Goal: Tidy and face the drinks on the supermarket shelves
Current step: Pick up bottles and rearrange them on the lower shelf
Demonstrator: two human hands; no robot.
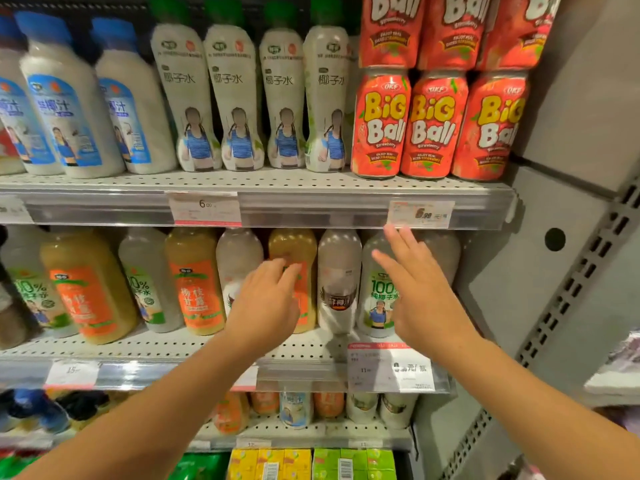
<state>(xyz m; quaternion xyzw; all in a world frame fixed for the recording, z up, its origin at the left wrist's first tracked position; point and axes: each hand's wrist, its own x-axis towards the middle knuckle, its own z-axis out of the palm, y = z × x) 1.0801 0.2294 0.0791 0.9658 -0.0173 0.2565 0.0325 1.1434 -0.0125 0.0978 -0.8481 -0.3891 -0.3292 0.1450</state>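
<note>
On the middle shelf (304, 348) stand large bottles in a row. My left hand (266, 303) is in front of an orange-labelled bottle (294, 251) with curled fingers at its label; a firm grip does not show. My right hand (419, 292) is spread open, fingers apart, in front of a green-labelled "100%" coconut water bottle (379, 289). Between the two hands stands a whitish bottle with a dark label (339, 278). Behind the left hand is another whitish bottle (237, 258).
The upper shelf carries white coconut water bottles (239, 98), blue-capped bottles (65, 98) and stacked red Big Ball cans (431, 126). Price tags (419, 214) hang on the shelf rails. A grey side panel (554, 237) bounds the right. Smaller bottles and cartons (353, 464) sit below.
</note>
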